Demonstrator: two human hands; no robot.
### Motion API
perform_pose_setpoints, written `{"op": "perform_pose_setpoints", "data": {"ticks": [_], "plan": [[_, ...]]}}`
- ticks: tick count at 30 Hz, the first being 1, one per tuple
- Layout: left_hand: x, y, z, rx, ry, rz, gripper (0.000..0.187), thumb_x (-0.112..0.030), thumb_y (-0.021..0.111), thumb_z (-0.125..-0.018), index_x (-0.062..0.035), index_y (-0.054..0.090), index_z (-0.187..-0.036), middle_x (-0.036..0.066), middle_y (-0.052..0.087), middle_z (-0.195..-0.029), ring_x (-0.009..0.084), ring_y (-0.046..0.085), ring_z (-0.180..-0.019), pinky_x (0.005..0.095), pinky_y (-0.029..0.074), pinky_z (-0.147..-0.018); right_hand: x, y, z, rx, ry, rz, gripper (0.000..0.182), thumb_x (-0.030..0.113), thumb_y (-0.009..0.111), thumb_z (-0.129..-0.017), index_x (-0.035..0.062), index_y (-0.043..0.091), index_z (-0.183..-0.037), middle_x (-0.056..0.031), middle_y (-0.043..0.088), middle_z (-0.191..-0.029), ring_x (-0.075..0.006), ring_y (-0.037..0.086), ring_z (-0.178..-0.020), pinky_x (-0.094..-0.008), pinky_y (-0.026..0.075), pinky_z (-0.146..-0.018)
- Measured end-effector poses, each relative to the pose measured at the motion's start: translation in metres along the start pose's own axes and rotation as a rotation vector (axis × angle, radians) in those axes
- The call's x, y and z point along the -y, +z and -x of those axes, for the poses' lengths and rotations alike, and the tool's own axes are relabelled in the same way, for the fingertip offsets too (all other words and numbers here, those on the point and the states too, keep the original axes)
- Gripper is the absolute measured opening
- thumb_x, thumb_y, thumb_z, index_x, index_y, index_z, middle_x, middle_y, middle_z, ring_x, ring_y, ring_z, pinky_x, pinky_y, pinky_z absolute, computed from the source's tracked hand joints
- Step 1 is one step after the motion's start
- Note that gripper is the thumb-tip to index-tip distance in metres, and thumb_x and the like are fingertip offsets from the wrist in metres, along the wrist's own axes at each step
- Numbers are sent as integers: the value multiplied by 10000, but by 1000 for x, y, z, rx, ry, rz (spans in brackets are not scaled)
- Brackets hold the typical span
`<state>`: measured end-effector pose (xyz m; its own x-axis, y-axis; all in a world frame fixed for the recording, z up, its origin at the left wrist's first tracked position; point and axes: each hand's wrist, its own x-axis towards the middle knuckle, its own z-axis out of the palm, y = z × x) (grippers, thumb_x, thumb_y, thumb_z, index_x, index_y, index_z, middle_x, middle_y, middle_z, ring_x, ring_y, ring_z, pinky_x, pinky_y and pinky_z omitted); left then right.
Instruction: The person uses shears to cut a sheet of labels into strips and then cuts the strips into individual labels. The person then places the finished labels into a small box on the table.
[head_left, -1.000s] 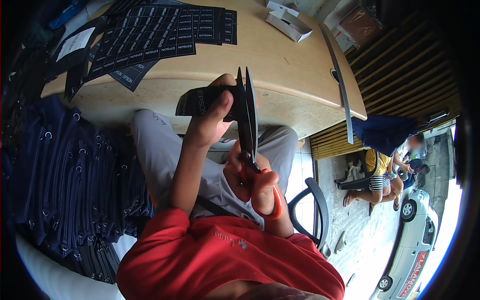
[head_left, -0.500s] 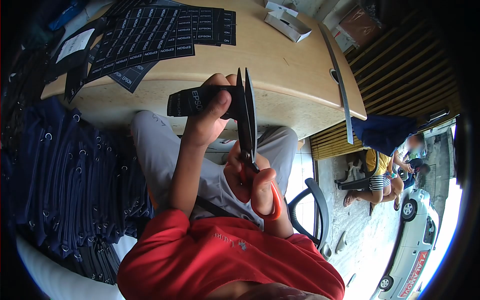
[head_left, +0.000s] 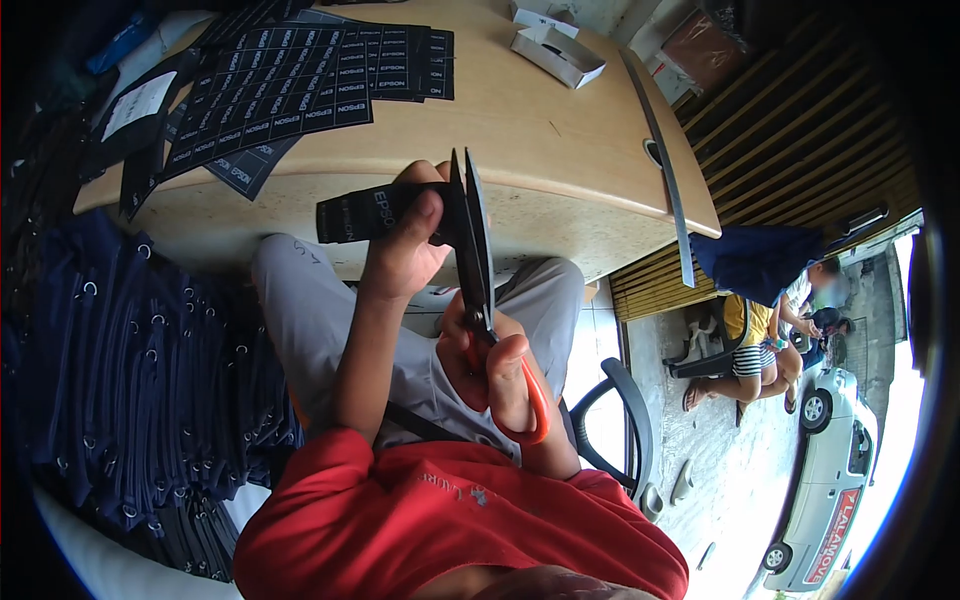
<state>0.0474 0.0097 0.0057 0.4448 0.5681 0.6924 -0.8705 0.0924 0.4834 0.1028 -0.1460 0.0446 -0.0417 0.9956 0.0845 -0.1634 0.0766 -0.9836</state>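
Note:
My left hand (head_left: 408, 245) is closed on a strip of black EPSON labels (head_left: 345, 215), pinching it between thumb and fingers. The strip's printed end sticks out to the left, and its right end reaches the blades. In my right hand (head_left: 500, 370) are large scissors (head_left: 474, 245) with orange-red handles and dark blades, fingers wrapped round the loops. The blades point up toward the table, a narrow gap between their tips, right beside my left fingers. Whether they touch the strip's edge is hard to see.
Printed black EPSON label sheets (head_left: 270, 90) lie on the wooden table (head_left: 520, 140), with a small white box (head_left: 558, 55) and a metal ruler (head_left: 665, 170). Navy straps with metal rings (head_left: 160, 370) hang at left. People sit at right near a chair (head_left: 625, 420) and a van (head_left: 825, 480).
The whole view has shifted slightly, so table, hands and scissors appear a little further left. The scissor blades look marginally closer together. Both holds are the same.

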Motion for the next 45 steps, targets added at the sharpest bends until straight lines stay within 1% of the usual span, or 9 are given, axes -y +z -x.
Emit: {"op": "perform_pose_setpoints", "data": {"ticks": [26,28,30,32,34,39,42,44,45], "plan": [[18,-15,1,-9,-51,105,274,-341,559,-953,-119,495,-805,4,485,-755,111,437,-674,240,361,-480,-2,-3,1,-47,16,13,649,697,189,-919,80,358,-809,56,309,-532,-51,263,-464,-234,197,-429],[18,-14,-1,11,-38,104,248,-327,527,-972,-123,494,-835,6,462,-739,117,443,-678,243,364,-483,-4,-3,2,-68,32,-10,661,729,232,-893,84,357,-814,55,304,-535,-44,268,-468,-229,197,-431],[13,-12,-2,-105,-66,196,217,-311,482,-993,-129,488,-874,8,426,-717,124,434,-678,245,362,-494,1,-1,6,-124,-46,-3,678,754,258,-867,85,354,-815,54,301,-534,-41,276,-472,-228,198,-432],[15,-32,-3,-142,-51,166,240,-289,515,-978,-131,440,-814,-4,410,-714,127,438,-694,267,327,-516,14,-3,11,-207,-124,-88,740,828,317,-780,89,340,-809,53,299,-520,-30,294,-447,-213,200,-414],[11,-35,-4,-143,-30,144,257,-302,516,-977,-132,435,-803,-9,405,-698,126,433,-688,263,328,-516,22,-10,14,-276,-194,-125,743,836,311,-766,94,333,-796,51,310,-492,-33,285,-398,-204,196,-378],[4,-28,-4,-103,-12,149,259,-303,532,-970,-137,437,-795,-10,408,-691,125,434,-695,263,332,-512,8,-24,10,-361,-301,-161,717,813,318,-795,96,329,-798,43,312,-436,-31,265,-356,-197,189,-353],[0,-24,-7,-80,-13,98,234,-284,559,-956,-136,454,-808,-14,420,-697,124,435,-677,264,331,-494,-3,-29,15,-346,-291,-41,711,789,256,-839,80,309,-831,17,297,-427,-73,232,-328,-225,178,-319],[-4,-24,-17,-58,-29,59,219,-267,572,-949,-133,461,-816,-18,429,-700,123,433,-656,264,329,-483,-10,-34,21,-340,-260,-72,641,721,331,-886,83,348,-823,47,312,-473,-29,264,-373,-203,176,-373],[-8,-23,-26,-77,-53,-8,191,-251,586,-939,-133,478,-833,-25,442,-711,106,429,-627,255,324,-470,-15,-38,24,-340,-252,-101,616,692,323,-909,82,353,-828,46,312,-486,-33,263,-376,-207,175,-375]]}}
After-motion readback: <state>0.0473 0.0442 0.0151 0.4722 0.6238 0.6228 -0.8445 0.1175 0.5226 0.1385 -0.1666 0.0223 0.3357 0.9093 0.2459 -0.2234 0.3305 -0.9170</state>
